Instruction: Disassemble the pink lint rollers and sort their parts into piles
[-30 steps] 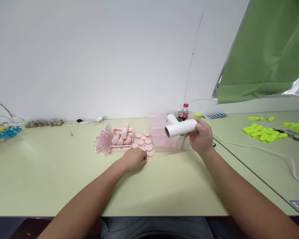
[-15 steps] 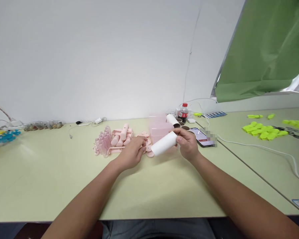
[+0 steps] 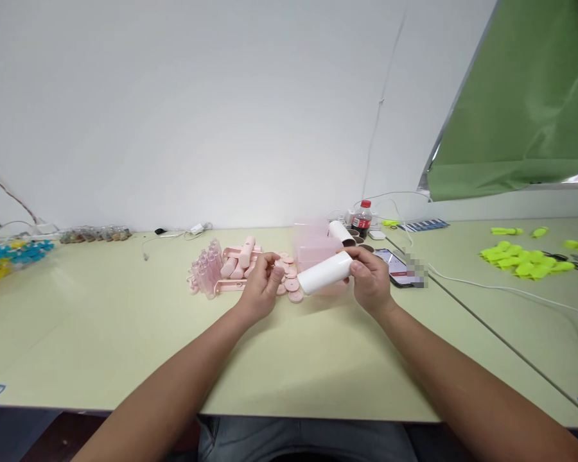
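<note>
Head view: a white cylindrical roll (image 3: pixel 325 273) slants at frame centre, its right end pinched in the right hand's (image 3: pixel 373 282) fingers. Nearby, pink discs (image 3: pixel 293 285) lie left of it, beside the curled left hand (image 3: pixel 259 294); whether those fingers pinch anything, I cannot tell. The step seems to be positioning the roll; the next move likely calls for a steady grip.

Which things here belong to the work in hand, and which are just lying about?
Work in hand: white roll in the right hand; pink discs beside the left hand; probably the pink cylinders and translucent pink boxes.

Seemingly lying about: drink bottle; phone; yellow-green pieces; blue pieces.
</note>
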Demonstrator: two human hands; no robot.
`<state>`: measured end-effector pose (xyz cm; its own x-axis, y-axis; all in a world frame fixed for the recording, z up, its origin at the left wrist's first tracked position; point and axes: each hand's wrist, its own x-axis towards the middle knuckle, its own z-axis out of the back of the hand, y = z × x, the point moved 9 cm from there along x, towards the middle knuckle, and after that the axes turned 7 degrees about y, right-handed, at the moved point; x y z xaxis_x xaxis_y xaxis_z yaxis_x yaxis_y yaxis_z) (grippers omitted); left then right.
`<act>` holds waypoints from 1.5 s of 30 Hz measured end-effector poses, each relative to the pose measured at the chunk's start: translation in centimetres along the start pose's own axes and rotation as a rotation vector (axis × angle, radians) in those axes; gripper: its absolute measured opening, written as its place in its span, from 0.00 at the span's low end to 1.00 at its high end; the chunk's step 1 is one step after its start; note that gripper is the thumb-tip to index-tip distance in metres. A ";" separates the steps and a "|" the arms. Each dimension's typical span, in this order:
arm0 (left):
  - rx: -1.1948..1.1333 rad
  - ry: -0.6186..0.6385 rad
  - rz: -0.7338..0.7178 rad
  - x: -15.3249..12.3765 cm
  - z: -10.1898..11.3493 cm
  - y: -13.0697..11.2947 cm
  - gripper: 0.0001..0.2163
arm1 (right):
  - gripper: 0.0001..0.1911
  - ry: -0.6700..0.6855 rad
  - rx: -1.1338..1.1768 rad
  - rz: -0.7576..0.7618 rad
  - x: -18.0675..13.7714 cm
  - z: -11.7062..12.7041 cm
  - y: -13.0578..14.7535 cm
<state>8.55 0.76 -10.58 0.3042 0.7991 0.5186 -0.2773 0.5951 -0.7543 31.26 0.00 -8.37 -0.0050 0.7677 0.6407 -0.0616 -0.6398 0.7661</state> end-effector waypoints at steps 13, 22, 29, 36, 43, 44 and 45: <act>-0.363 -0.144 0.106 -0.5 0.4 0.4 0.16 | 0.14 -0.001 0.218 -0.005 0.0 -0.4 -1.0; -0.359 -0.183 0.050 -0.6 0.4 -0.2 0.17 | 0.14 0.089 0.243 -0.032 -0.5 -1.8 -1.8; -0.307 -0.161 0.011 -0.7 0.4 -0.7 0.18 | 0.15 0.145 0.256 -0.048 -0.5 -2.5 -1.9; -0.241 -0.140 0.010 -0.7 0.4 -0.8 0.17 | 0.14 0.135 0.249 -0.069 -0.5 -2.4 -2.0; -0.204 -0.120 0.001 -0.7 0.3 -0.4 0.19 | 0.15 0.133 0.230 -0.090 -0.4 -2.5 -2.2; -0.202 -0.118 0.000 -0.6 0.3 -0.4 0.19 | 0.16 0.135 0.231 -0.093 -0.4 -2.5 -2.2; -0.200 -0.116 0.000 -0.6 0.3 -0.4 0.19 | 0.16 0.138 0.233 -0.097 -0.4 -2.5 -2.2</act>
<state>8.22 0.01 -10.46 0.1942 0.8104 0.5527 -0.0873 0.5755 -0.8131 28.89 1.20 -10.46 -0.1467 0.8133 0.5630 0.1625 -0.5416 0.8248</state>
